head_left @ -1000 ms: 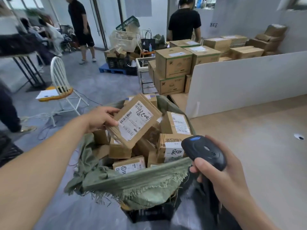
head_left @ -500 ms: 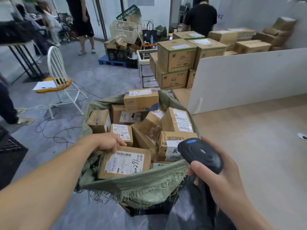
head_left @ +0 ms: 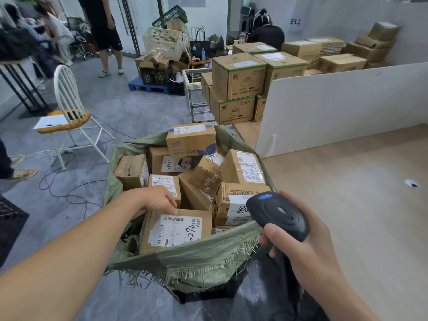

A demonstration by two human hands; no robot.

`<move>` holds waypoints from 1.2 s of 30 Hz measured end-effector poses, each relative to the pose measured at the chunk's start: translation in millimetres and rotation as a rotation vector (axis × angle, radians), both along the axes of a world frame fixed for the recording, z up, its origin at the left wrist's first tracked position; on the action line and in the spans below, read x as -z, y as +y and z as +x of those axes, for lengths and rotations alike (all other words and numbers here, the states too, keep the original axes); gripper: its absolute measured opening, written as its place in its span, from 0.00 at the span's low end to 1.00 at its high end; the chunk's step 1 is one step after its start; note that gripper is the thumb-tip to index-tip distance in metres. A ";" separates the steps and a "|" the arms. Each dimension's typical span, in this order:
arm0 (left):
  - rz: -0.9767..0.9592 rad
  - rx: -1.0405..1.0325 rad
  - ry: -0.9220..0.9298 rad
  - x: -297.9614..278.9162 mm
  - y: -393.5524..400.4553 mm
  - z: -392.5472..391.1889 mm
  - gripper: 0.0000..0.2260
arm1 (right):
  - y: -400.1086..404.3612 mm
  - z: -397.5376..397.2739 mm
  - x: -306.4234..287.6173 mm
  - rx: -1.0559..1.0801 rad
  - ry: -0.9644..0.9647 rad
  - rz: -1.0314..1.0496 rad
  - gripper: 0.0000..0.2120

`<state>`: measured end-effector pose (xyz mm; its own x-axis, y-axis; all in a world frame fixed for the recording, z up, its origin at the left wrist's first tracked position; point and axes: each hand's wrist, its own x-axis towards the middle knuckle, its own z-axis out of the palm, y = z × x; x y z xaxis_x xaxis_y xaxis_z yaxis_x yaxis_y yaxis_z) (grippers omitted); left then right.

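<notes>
Parcel (head_left: 176, 230) came down from mid-air, label-up inside near rim of sack (head_left: 185, 260). My left hand (head_left: 159, 201) still gripped its far edge; right hand (head_left: 298, 246) grasped scanner (head_left: 278, 214). Judged it ready to scan.

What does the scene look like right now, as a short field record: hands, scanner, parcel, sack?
labelled parcel: flat in the sack, near side, label and barcode facing up
left hand: holds the labelled parcel's far edge
right hand: grips the scanner
scanner: black, handheld, above the sack's near rim, right of the labelled parcel
sack: green woven, open, filled with other cardboard parcels
around: white chair to the left, stacked cartons beyond the sack
</notes>
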<state>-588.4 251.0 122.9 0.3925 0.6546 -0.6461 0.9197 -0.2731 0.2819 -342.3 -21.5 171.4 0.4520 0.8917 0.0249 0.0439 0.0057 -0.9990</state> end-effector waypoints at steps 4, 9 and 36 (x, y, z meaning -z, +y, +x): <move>-0.022 0.050 0.055 4.6 -3.8 5.6 0.13 | -4.0 0.1 -0.2 0.019 -0.004 0.011 0.36; 0.133 0.061 0.058 1.9 -2.8 15.1 0.12 | -19.7 5.5 -4.5 0.060 0.018 0.014 0.38; 0.783 0.788 -0.507 -83.0 -410.6 346.4 0.30 | -420.6 92.5 -42.2 0.695 -0.027 0.104 0.31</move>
<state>-242.0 -159.6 205.9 0.9505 0.2676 0.1581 0.2596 -0.9632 0.0697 -249.8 -442.1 213.6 0.9144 0.3885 0.1134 0.0966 0.0626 -0.9934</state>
